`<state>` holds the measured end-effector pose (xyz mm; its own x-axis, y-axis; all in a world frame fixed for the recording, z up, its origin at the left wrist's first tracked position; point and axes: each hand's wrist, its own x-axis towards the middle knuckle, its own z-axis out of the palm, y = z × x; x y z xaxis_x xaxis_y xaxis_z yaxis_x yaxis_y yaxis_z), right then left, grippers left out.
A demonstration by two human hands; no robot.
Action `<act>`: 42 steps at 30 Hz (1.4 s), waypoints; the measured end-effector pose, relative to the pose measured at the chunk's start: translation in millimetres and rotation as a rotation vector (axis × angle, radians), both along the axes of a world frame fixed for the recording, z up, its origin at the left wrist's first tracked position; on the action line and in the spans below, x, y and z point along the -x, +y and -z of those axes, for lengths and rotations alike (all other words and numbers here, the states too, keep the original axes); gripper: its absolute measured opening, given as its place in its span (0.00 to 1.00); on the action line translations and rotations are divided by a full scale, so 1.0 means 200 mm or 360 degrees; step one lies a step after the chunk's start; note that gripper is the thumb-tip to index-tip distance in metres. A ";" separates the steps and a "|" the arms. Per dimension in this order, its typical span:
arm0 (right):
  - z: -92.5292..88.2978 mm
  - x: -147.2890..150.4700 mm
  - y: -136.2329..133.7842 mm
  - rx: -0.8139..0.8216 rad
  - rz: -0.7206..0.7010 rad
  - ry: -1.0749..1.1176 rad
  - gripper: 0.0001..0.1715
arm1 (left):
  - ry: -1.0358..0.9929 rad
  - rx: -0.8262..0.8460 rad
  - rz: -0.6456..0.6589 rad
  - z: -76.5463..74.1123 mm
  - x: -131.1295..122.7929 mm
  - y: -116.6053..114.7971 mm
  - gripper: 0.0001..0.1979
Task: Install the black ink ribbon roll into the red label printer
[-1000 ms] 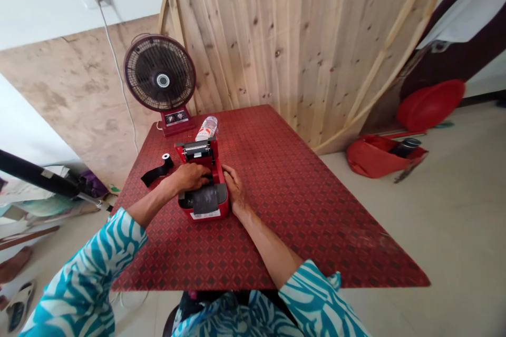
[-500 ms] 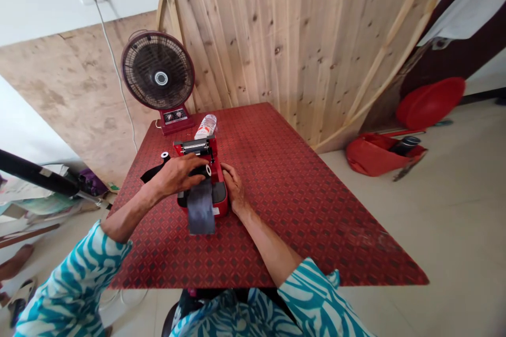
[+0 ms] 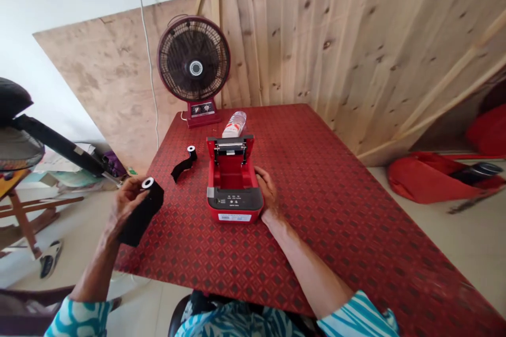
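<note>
My left hand (image 3: 125, 205) is raised above the table's left edge, gripping a roll of black ink ribbon (image 3: 141, 211) with a white core end. A red label printer (image 3: 233, 202) stands on the table with its lid tipped open at the back, and the red floor of its compartment shows. My right hand (image 3: 266, 189) rests against the printer's right side, holding nothing. A smaller black ribbon roll (image 3: 185, 164) lies on the table, left of the printer, with a loose strip trailing from its white core.
A plastic bottle (image 3: 234, 125) lies behind the printer on the red patterned table (image 3: 336, 210). A maroon fan (image 3: 193, 66) stands at the back edge against a wooden panel (image 3: 316, 37). A red bag (image 3: 427, 179) sits on the floor at right.
My left hand has lifted the black ribbon roll out of the printer and carried it left beyond the printer. The compartment now shows. The view has turned slightly right.
</note>
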<state>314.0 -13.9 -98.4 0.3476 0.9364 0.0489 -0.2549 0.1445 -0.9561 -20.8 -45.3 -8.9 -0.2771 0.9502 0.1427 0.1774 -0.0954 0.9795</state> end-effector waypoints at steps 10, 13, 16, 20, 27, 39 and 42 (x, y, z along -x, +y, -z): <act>-0.01 0.00 -0.01 0.0042 0.0024 0.0013 0.22 | 0.0654 0.0174 0.0247 0.17 -0.07 0.09 0.22; -0.01 0.00 -0.01 0.0045 0.0030 0.0009 0.22 | 0.0659 0.0179 0.0282 0.21 -0.05 0.10 0.23; -0.01 0.00 -0.01 0.0056 0.0018 0.0028 0.22 | 0.0694 0.0147 0.0434 0.23 -0.01 0.11 0.25; -0.02 0.00 0.00 0.0036 -0.0004 0.0034 0.22 | 0.0660 0.0010 0.0509 0.15 0.03 0.14 0.31; -0.01 0.00 0.00 0.0032 -0.0020 0.0005 0.23 | 0.1173 -0.0119 0.0540 -0.06 -0.13 0.47 0.23; -0.07 0.01 -0.01 0.0036 -0.0037 -0.0005 0.23 | 0.1289 0.0158 0.1056 0.03 -0.25 0.99 0.27; -0.08 0.01 -0.01 0.0034 -0.0051 -0.0016 0.23 | 0.1219 0.0151 0.1098 0.05 -0.27 0.98 0.22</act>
